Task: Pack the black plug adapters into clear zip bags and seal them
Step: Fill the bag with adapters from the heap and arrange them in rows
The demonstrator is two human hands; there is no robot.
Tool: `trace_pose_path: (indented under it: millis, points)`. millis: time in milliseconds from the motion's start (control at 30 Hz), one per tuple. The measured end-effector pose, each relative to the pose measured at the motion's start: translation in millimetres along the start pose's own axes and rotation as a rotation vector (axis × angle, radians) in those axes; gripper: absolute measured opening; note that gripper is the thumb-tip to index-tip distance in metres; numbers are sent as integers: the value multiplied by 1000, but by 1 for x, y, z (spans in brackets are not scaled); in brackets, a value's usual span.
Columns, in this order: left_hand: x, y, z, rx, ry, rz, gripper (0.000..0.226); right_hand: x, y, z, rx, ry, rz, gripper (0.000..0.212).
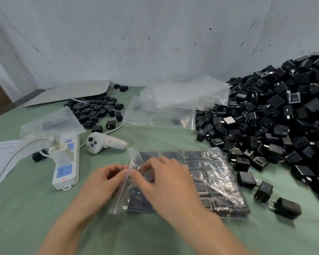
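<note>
A clear zip bag (215, 179) lies flat on the green cloth, filled with rows of black plug adapters. Its open zip edge points left. My left hand (101, 183) pinches that zip edge from the left side. My right hand (160, 179) lies over the bag and pinches the same edge with thumb and fingers. A big heap of loose black adapters (284, 115) rises at the right. A smaller group of adapters (98, 111) lies at the back left. A stack of empty clear bags (173, 102) sits behind the filled bag.
A white power strip (65, 168) with a plugged charger lies left of my hands. A white hand controller (105, 142) rests behind them. Papers (0, 159) and another clear bag (52, 122) lie at far left. Loose adapters (265, 192) sit just right of the bag.
</note>
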State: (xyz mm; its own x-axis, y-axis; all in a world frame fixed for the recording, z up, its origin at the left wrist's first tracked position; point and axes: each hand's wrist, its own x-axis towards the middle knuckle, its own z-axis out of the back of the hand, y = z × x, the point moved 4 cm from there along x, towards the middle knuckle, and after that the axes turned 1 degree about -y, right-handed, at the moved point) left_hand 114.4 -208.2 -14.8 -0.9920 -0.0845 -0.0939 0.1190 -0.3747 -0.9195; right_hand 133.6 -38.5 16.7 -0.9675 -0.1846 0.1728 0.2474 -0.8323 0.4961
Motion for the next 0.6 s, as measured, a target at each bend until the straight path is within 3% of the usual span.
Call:
trace_pose_path:
  millis: [100, 267, 367, 533, 600]
  points:
    - [-3, -1, -5, 12, 21, -7, 19, 6, 10, -19, -22, 23, -72, 53]
    - [-4, -1, -4, -72, 90, 51, 46, 12, 22, -25, -16, 16, -47, 31]
    - [0, 0, 2, -145, 61, 46, 43, 12, 31, -25, -6, -35, -13, 28]
    - [1, -2, 0, -468, 71, 83, 23, 13, 43, -24, -7, -93, 72, 29]
    - [3, -6, -6, -440, 133, 83, 34, 12, 45, -23, -20, -100, 124, 28]
